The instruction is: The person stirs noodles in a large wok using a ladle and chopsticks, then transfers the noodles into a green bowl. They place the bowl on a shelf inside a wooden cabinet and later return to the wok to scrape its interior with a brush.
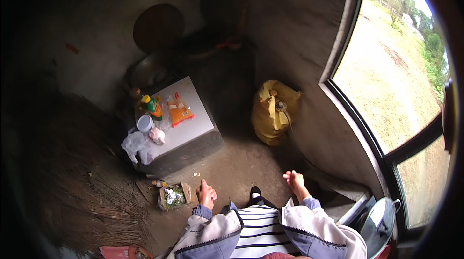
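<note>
My left hand (206,194) hangs in the air over the floor with nothing seen in it, its fingers partly curled. To its left stands a cardboard box (187,193) with greenery and crumpled white paper inside. My right hand (297,185), also without any object, is held out with bent fingers at the right. Farther ahead, a white-topped block (177,137) carries a green bottle with a yellow cap (153,106), an orange plastic packet (180,113), a white tub (145,124), a small pinkish bag (157,135) and a thin plastic bag (136,145).
A yellow woven sack (270,128) stands by the right wall. Dry brushwood (105,208) covers the floor at left. A glass pot lid (378,226) is at lower right below the window. A large wok (146,70) sits in shadow behind the block.
</note>
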A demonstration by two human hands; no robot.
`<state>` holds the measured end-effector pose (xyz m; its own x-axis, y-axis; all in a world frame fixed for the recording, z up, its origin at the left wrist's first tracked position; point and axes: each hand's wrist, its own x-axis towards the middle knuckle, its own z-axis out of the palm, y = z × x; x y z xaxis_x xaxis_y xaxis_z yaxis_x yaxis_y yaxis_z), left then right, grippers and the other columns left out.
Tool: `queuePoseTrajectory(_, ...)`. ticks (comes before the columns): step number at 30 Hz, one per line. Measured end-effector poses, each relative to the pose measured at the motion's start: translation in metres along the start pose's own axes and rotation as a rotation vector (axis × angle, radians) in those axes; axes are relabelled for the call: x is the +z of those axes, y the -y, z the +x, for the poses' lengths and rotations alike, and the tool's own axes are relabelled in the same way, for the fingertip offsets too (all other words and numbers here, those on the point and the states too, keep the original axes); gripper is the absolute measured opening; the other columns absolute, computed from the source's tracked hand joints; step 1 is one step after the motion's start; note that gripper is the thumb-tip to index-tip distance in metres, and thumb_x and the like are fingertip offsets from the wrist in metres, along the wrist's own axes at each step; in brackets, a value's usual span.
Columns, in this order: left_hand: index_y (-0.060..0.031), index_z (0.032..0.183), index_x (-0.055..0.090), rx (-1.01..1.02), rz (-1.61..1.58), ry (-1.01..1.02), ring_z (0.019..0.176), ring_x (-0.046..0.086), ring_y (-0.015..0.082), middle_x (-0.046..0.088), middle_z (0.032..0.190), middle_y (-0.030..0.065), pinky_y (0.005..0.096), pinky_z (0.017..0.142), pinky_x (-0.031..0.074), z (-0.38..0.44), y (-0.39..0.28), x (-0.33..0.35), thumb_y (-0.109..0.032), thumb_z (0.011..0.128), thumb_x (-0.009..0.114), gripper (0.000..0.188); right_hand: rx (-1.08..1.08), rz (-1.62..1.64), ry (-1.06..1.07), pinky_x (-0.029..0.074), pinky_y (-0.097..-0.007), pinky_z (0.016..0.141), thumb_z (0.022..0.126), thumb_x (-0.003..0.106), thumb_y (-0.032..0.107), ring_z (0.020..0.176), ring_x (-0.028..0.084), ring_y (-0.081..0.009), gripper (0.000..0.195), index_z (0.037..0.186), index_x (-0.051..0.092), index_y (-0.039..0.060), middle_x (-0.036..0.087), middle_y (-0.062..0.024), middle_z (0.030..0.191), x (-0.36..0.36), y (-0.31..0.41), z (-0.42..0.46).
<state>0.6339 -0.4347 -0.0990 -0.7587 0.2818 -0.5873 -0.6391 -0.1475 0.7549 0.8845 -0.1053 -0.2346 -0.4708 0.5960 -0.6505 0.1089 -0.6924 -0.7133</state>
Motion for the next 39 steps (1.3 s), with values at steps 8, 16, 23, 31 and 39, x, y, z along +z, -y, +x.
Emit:
queuePoseTrajectory(8, -0.0095, 0.129, 0.046, 0.144, -0.010, -0.044, 0.064, 0.060, 0.0167, 0.066, 0.102, 0.0193, 0.0311, 0.056, 0.052, 0.141, -0.090, 0.073, -0.030, 0.101, 0.044, 0.035, -0.118, -0.367, 0.319, 0.051, -0.0275, 0.058, 0.095, 0.044, 0.006, 0.063, 0.057, -0.0143, 0.048, 0.143, 0.041, 0.0100, 0.069, -0.0100, 0.103, 0.175, 0.200, 0.174)
queuePoseTrajectory(16, -0.0099, 0.123, 0.051, 0.223, -0.173, -0.271, 0.066, 0.058, 0.0180, 0.064, 0.100, 0.0138, 0.0310, 0.060, 0.051, 0.337, -0.161, 0.072, -0.014, 0.089, 0.058, 0.035, -0.252, -0.716, 0.521, 0.051, -0.0294, 0.057, 0.094, 0.060, 0.020, 0.074, 0.066, -0.0167, 0.040, 0.129, 0.054, -0.0001, 0.071, -0.0098, 0.101, 0.283, 0.345, 0.427)
queuePoseTrajectory(23, -0.0086, 0.120, 0.055, 0.207, -0.136, -0.061, 0.070, 0.061, 0.0151, 0.065, 0.102, 0.0095, 0.0287, 0.059, 0.052, 0.457, -0.273, 0.189, -0.022, 0.095, 0.058, 0.028, -0.984, -1.359, 0.336, 0.050, -0.0439, 0.084, 0.098, 0.046, 0.035, 0.101, 0.061, -0.0303, 0.037, 0.121, 0.060, 0.0090, 0.065, -0.0141, 0.111, 0.345, 0.565, 0.644)
queuePoseTrajectory(31, -0.0025, 0.120, 0.054, 0.195, -0.151, -0.147, 0.070, 0.063, 0.0181, 0.066, 0.098, 0.0112, 0.0291, 0.058, 0.052, 0.560, -0.319, 0.176, -0.018, 0.095, 0.053, 0.030, -1.107, -2.130, 0.234, 0.040, -0.0434, 0.103, 0.097, 0.049, 0.032, 0.119, 0.053, -0.0328, 0.041, 0.129, 0.056, 0.0067, 0.054, -0.0173, 0.132, 0.626, 0.714, 0.697)
queuePoseTrajectory(39, -0.0041, 0.116, 0.059, 0.101, -0.072, -0.285, 0.076, 0.066, 0.0188, 0.066, 0.094, 0.0095, 0.0294, 0.064, 0.055, 0.678, -0.391, 0.213, -0.018, 0.089, 0.063, 0.031, -1.184, -2.824, -0.125, 0.035, -0.0528, 0.103, 0.093, 0.060, 0.025, 0.127, 0.043, -0.0284, 0.028, 0.118, 0.066, 0.0143, 0.053, -0.0102, 0.133, 0.627, 0.783, 0.871)
